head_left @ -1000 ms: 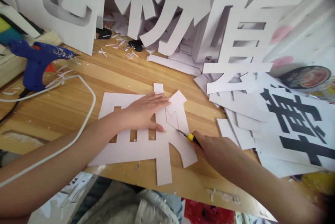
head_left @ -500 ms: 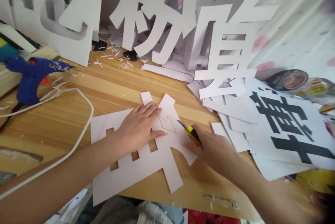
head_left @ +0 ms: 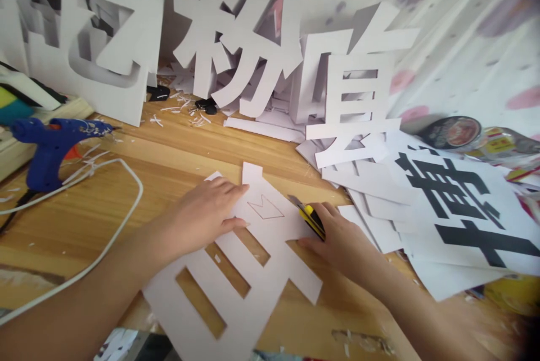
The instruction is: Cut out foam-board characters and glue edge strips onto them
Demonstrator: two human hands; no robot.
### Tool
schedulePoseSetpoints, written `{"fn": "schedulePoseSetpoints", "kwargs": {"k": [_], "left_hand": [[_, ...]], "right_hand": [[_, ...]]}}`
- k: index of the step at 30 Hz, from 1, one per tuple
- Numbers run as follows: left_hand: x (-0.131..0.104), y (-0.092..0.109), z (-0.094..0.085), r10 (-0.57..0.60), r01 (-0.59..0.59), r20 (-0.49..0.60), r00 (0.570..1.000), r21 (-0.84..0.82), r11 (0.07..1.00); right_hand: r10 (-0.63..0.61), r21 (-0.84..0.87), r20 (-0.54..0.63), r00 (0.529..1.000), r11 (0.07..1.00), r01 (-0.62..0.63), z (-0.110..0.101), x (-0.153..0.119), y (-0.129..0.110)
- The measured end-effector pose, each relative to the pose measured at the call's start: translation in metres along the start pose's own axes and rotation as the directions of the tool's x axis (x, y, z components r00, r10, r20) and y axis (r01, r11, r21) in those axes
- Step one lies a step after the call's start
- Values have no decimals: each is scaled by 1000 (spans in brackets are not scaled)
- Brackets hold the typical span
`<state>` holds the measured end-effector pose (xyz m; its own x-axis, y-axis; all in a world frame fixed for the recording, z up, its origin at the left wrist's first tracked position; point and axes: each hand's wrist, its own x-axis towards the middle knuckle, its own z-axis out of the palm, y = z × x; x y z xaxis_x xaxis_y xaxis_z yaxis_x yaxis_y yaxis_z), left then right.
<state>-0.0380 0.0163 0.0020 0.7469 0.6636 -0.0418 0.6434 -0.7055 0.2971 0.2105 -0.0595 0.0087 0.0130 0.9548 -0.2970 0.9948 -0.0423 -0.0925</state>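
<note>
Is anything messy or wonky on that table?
Yes, it's messy: thin white scraps lie strewn right of the blue glue gun, looking like unswept litter. The stacked white pieces at the right are wonky too, edges poking out at different angles.

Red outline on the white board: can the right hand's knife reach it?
Probably yes: the right hand holds the knife close by, and the left hand leaves the red outline uncovered.
</note>
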Motion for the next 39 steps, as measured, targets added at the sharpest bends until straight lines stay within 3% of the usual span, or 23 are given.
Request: {"fn": "schedulePoseSetpoints", "kwargs": {"k": [5,8,11,19,39], "left_hand": [[4,5,-5,-38,40,27,999,-67,997],[10,4,4,-23,18,-76,997,-54,998],[15,-2,15,2,-9,-162,987,-43,999],[19,-6,29,26,-22,61,998,-68,997],[20,-5,26,23,-17,60,998,-102,995]], "right_hand": [[-116,-53,-42,992,992,114,-2,8,11],[-214,-71,-59,975,975,210,-5,10,10],[-233,-103,-42,972,968,228,-12,13,2],[-384,-161,46,922,908,386,-13,25,-24],[-416,-247,108,903,869,430,-16,29,-29]]}}
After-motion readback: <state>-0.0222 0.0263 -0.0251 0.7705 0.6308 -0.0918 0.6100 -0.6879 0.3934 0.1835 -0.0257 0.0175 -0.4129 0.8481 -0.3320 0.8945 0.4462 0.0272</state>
